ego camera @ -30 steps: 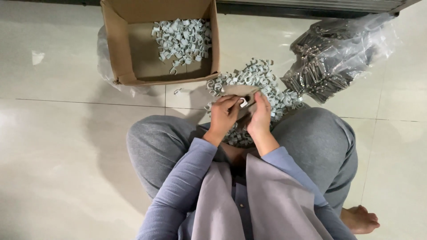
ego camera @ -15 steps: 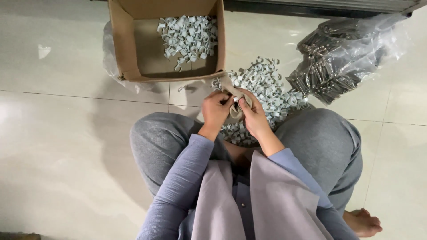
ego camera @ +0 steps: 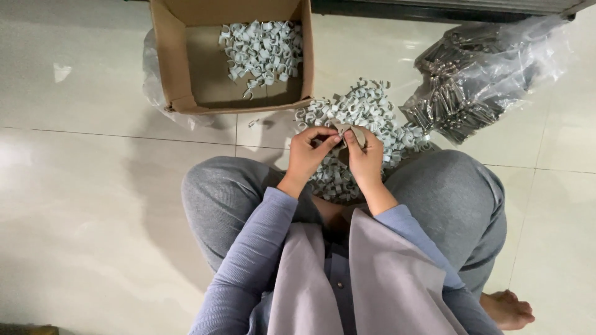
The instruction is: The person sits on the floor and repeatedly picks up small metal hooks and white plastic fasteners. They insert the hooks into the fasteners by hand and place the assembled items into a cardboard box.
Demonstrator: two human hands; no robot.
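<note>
I sit cross-legged on a tiled floor. My left hand (ego camera: pixel 308 153) and my right hand (ego camera: pixel 362 158) meet in front of my knees, fingers pinched together on one small white plastic clip (ego camera: pixel 340 131), possibly with a nail in it. Just beyond my hands lies a pile of the same white clips (ego camera: pixel 363 108) on the floor, spreading down between my legs. A brown cardboard box (ego camera: pixel 171 68) stands farther ahead to the left, with a heap of white clips (ego camera: pixel 261 53) in its far right corner.
A clear plastic bag of dark metal nails (ego camera: pixel 478 87) lies on the floor to the right of the pile. Crumpled clear plastic (ego camera: pixel 152 74) sticks out at the box's left side. My bare foot (ego camera: pixel 506 310) shows at lower right.
My hands have stayed together at the near edge of the pile, with small finger movements on the clip. The view has shifted slightly.
</note>
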